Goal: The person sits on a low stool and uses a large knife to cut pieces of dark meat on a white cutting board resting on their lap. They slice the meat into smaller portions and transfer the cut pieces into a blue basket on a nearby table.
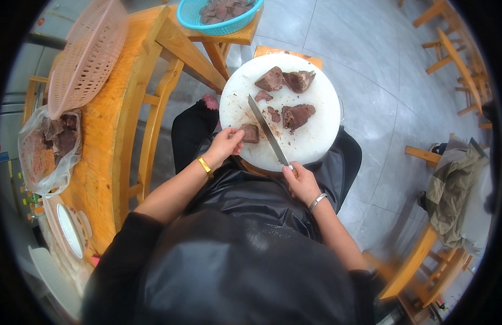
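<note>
A round white cutting board (238,93) lies before me at lap height. My left hand (226,144) pinches a small block of dark cooked meat (251,133) at the board's lower left. In my right hand (301,183) is the handle of a long kitchen knife (267,129); its blade slants up and left across the board, just right of that block. A larger meat chunk (298,116) rests right of the blade. Two more chunks (269,79) (299,81) sit at the top, with a thin piece (263,96) below them and small scraps (274,114) beside the blade.
A blue plastic basket (220,28) of sliced meat stands on a wooden stool beyond the board. On the wooden table (104,138) at left are a pink basket (86,53), a plastic bag (51,150) with meat and a bowl (70,230). Wooden chairs (413,264) stand at right.
</note>
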Demonstrator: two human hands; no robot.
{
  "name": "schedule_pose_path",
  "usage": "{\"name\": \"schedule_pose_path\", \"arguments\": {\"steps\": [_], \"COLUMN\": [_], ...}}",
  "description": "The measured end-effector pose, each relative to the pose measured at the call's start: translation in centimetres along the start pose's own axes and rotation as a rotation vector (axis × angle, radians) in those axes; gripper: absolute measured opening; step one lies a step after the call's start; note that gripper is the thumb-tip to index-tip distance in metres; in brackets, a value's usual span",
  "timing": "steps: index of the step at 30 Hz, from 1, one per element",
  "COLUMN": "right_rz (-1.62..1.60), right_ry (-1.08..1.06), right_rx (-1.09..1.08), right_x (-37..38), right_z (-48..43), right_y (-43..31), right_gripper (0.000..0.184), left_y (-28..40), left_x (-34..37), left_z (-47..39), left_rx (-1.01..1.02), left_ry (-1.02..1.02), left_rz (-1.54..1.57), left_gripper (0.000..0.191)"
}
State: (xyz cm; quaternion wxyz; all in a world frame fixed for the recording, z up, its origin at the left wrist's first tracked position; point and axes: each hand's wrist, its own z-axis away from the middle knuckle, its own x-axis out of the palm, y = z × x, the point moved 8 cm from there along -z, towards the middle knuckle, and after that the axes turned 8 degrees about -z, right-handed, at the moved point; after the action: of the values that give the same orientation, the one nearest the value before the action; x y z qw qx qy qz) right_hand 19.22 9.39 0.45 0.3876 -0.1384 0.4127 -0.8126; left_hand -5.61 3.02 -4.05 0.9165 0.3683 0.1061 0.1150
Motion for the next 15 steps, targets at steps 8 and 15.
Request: {"name": "schedule_pose_path", "arguments": {"steps": [8,15], "right_rz": [0.015,0.009], "right_ry": [0.003,0.010], "right_rx": [0.009,-0.028], "right_x": [0.0,0.2], "right_z": [-0.1,-0.1], "right_y": [0.2,0.1], "right_gripper": [0.039,0.034], "left_y": [8.4,7.0], "left_x": [-0.6,0.6], "left_z": [3.0,1.6], "left_rx": [0.847,0.761], "left_ry": [0.278,0.047], "left_rz": [-0.927,-0.805], "left_gripper": [0.041,0.052]}}
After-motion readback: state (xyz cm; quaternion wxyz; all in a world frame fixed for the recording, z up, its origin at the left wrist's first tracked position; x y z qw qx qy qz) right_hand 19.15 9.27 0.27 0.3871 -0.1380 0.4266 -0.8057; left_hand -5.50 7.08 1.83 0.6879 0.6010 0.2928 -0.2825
